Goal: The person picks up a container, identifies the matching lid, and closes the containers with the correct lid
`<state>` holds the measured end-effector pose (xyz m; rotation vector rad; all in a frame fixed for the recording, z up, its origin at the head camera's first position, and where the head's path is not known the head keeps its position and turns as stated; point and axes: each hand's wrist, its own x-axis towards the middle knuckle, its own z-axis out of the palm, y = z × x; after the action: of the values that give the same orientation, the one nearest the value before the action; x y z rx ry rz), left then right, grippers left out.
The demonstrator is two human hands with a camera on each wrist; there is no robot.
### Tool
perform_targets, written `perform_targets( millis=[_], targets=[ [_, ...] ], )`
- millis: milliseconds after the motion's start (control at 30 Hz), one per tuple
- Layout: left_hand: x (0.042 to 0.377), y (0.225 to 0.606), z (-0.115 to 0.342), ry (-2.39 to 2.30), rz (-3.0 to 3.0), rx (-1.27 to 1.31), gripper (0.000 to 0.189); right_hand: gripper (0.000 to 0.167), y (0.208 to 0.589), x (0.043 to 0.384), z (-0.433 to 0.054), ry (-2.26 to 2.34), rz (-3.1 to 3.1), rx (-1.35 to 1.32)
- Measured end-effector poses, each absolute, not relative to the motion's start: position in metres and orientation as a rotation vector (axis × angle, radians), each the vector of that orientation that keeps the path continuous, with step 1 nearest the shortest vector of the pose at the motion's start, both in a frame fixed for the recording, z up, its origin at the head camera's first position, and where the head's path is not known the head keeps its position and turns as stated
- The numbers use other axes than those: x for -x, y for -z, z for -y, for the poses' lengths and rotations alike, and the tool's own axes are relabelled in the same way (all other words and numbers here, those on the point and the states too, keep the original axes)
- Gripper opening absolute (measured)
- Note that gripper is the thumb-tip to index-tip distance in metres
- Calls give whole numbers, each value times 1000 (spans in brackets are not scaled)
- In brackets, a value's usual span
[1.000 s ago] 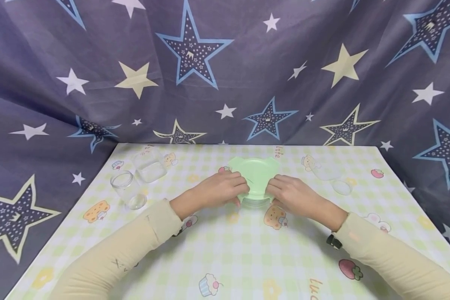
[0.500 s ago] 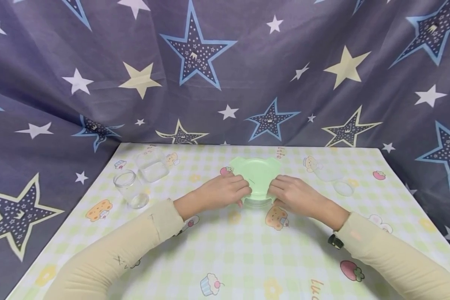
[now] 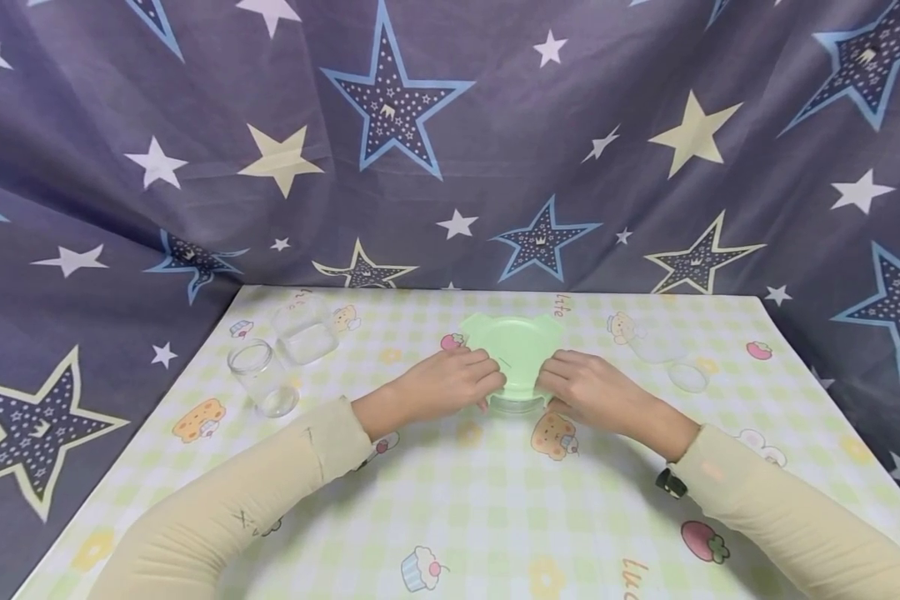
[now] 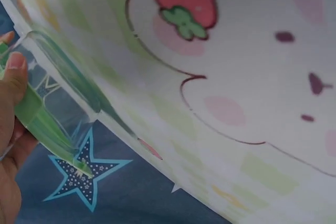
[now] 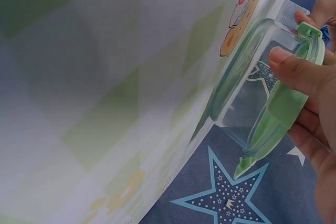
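Observation:
A round clear food container (image 5: 247, 93) stands on the table, topped by a light green lid (image 3: 523, 354) with flaps around its rim. From the left, my left hand (image 3: 453, 382) holds the lid's edge, fingers curled over it; in the left wrist view the thumb (image 4: 17, 61) lies by the green flap and the clear wall. My right hand (image 3: 591, 390) grips the opposite edge likewise. In the right wrist view its thumb (image 5: 283, 59) reaches past the lid onto the clear side, and a green flap (image 5: 286, 106) angles down over the wall.
At the left stand a clear cylindrical jar (image 3: 262, 379) and a clear squarish container (image 3: 307, 340). Toward the back right lie a flat clear squarish piece (image 3: 656, 343) and a clear round disc (image 3: 687, 377). A star-patterned curtain (image 3: 450, 167) hangs behind the checked tablecloth (image 3: 480, 517).
The head view has shifted slightly since a second ago. Both hands keep their hold at the lid's sides, with only slight movement in the left hand.

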<state>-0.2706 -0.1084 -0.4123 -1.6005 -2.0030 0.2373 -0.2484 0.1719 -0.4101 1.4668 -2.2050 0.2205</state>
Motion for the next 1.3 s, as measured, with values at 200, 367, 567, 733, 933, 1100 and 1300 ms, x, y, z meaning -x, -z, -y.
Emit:
perform_targets(
  millis=[200,367,567,733,933,1100,1300],
  targets=[
    [269,408,107,-182,2093,1605,44,37,408,247,-172,-218,2229,-1458],
    [270,404,111,-33,2210,1637,42,38,407,247,-171,-228,2267,-1470],
    [274,406,118,159,2315,1662,36,37,408,245,-174,-267,2317,-1507],
    [273,410,122,309,2352,1626,31,30,407,244,-178,-363,2351,-1519],
    [274,408,126,533,2513,1454,24,15,405,249,-179,-508,2354,-1473],
    [278,411,125,727,2621,1237,19,9,402,259,-179,-528,2382,-1382],
    [281,413,117,1015,2686,892,18,10,399,274,-181,-536,2451,-1257]
  ],
)
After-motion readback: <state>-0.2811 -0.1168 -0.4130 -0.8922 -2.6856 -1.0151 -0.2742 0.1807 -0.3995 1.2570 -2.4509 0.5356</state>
